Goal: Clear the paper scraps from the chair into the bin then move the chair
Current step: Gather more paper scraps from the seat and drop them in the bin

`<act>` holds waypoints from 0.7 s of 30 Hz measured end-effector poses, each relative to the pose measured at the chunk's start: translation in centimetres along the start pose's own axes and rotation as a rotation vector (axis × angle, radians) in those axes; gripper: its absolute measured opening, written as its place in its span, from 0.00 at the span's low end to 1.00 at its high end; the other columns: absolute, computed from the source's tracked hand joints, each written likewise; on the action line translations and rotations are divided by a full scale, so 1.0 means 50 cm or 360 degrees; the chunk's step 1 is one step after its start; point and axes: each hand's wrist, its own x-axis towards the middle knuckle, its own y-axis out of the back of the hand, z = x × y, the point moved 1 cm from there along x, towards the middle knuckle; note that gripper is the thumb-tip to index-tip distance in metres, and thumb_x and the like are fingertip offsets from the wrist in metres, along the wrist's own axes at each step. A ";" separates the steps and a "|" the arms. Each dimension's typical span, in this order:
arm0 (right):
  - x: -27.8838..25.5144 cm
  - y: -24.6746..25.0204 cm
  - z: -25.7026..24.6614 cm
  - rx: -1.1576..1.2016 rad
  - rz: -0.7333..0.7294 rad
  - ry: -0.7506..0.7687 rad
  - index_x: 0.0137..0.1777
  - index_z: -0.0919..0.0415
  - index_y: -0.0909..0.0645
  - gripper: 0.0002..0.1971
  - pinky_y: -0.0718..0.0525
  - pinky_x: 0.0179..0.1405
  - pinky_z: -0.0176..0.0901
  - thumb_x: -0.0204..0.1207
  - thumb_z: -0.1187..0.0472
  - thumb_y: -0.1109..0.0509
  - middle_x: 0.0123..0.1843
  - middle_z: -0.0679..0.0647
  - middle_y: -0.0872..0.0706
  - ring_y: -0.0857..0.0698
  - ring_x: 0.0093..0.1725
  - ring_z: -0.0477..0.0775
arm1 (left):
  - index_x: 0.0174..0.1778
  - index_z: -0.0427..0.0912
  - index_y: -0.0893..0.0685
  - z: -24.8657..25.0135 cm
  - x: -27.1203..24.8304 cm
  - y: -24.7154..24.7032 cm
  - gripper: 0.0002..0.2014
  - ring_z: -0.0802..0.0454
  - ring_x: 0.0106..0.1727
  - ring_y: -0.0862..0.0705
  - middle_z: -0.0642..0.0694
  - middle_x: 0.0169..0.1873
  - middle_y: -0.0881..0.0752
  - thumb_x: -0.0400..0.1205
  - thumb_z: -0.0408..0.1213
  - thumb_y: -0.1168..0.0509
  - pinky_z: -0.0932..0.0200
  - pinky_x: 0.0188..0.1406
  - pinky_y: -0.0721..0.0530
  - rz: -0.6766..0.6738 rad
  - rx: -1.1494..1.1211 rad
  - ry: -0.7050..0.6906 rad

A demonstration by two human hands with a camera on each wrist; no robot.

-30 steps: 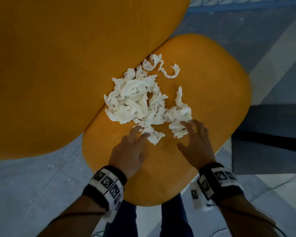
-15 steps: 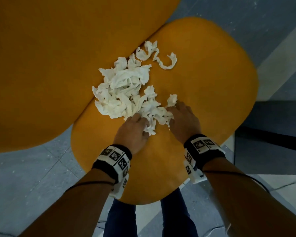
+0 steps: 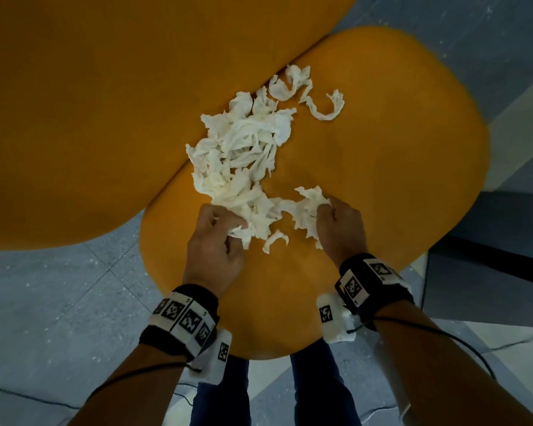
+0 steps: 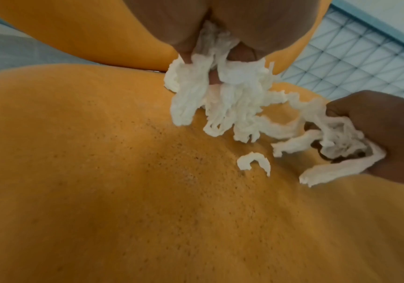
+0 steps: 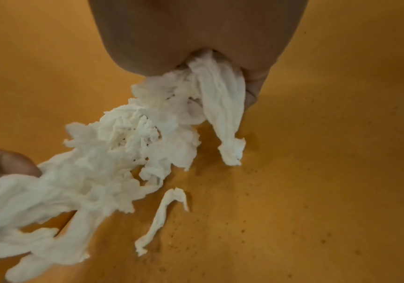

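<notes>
Half a second ago your hands were pressed flat-knuckled into the near edge of the pile; now both have closed and begun to lift, so the gathering has turned into an actual pickup. Your left hand (image 3: 214, 241) is clenched around a bunch of paper scraps (image 3: 240, 149) at the pile's near left corner, fingers curled with strands spilling below them in the left wrist view. Your right hand (image 3: 340, 224) is clamped on its own clump at the near right, and a stretched band of tissue still joins the two handfuls. That means the first load is nearly ready for the bin, though no bin can be clearly made out in any view; the dark shape to the right of the chair (image 3: 397, 179) might be it, but I cannot tell.

Most of the scraps remain on the orange seat, heaped against the backrest (image 3: 105, 118), with a few loose curls at the far side. One small curled strip (image 3: 276, 241) has dropped free between your hands and lies on the seat.

Both wrists are bent down over the seat's front half, knuckles up, forearms converging from the near edge. Expect several more trips before the chair can be moved.
</notes>
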 end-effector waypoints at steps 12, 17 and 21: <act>-0.008 -0.077 -0.043 -0.0214 -0.0267 0.0147 0.77 0.54 0.29 0.24 0.22 0.69 0.55 0.81 0.60 0.37 0.72 0.56 0.20 0.21 0.70 0.59 | 0.44 0.40 0.20 -0.018 0.028 0.042 0.12 0.54 0.33 0.25 0.48 0.36 0.20 0.78 0.46 0.29 0.64 0.33 0.26 0.0177 -0.0080 0.0384; -0.030 -0.105 -0.049 -0.0387 -0.0276 0.0239 0.79 0.48 0.33 0.25 0.21 0.59 0.55 0.82 0.54 0.36 0.72 0.55 0.24 0.20 0.65 0.62 | 0.41 0.37 0.19 -0.040 0.023 0.050 0.06 0.48 0.40 0.22 0.42 0.41 0.20 0.70 0.34 0.33 0.56 0.39 0.21 0.0088 -0.0008 0.0266; -0.034 -0.137 -0.059 -0.0662 -0.0376 0.0228 0.79 0.44 0.38 0.30 0.21 0.49 0.52 0.78 0.44 0.33 0.71 0.53 0.26 0.18 0.60 0.62 | 0.54 0.41 0.18 -0.055 0.020 0.050 0.20 0.63 0.52 0.24 0.43 0.55 0.20 0.69 0.18 0.31 0.81 0.53 0.28 0.0002 -0.0107 0.0201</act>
